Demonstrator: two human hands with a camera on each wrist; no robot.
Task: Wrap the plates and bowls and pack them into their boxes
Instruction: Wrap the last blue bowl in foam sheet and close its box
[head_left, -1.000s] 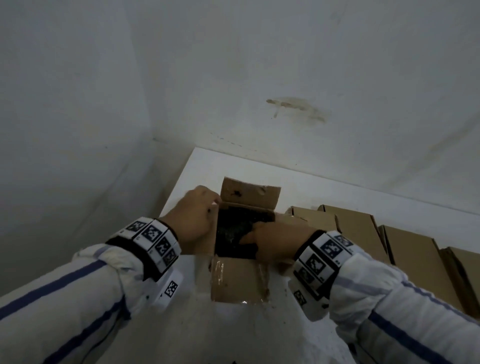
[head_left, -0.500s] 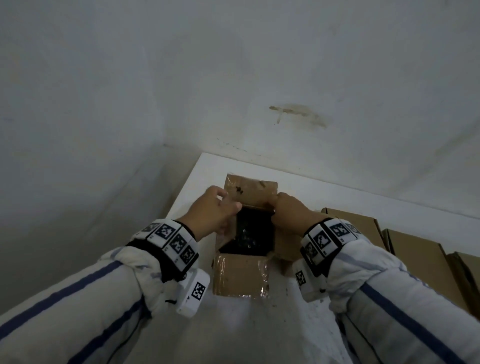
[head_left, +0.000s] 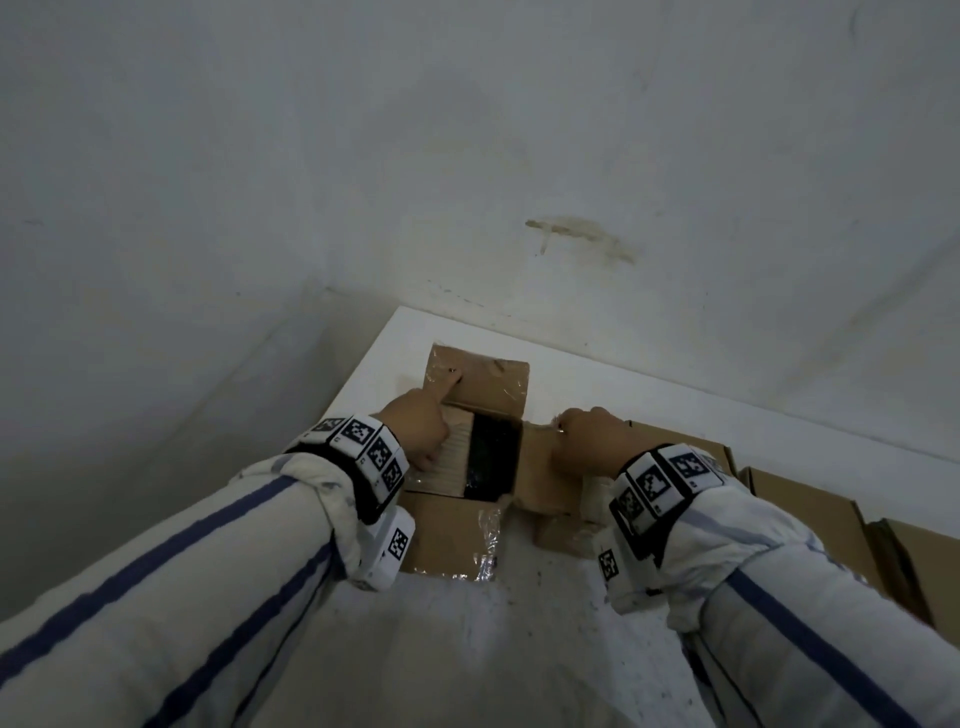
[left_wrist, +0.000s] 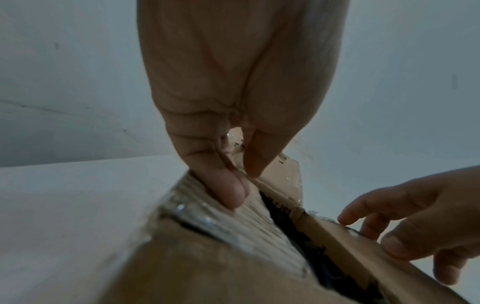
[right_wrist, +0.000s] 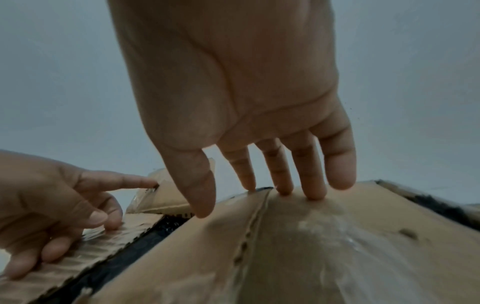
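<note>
Head view: box (head_left: 467, 467) on the table (head_left: 467, 649), between your hands. Left hand (head_left: 421, 434) presses the left flap (head_left: 452, 457), forefinger on the far flap. Right hand (head_left: 589, 441), fingers straight, pushes the right flap (head_left: 540, 467). Dark contents (head_left: 493, 457) show between.

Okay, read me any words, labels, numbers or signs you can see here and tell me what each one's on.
No text can be read.
Wristbands: black-and-white square marker patterns, no letters or numbers.
Far flap of the open cardboard box: dark printed marks along its edge, too blurred to read.
Closed boxes on the right: no print visible.
</note>
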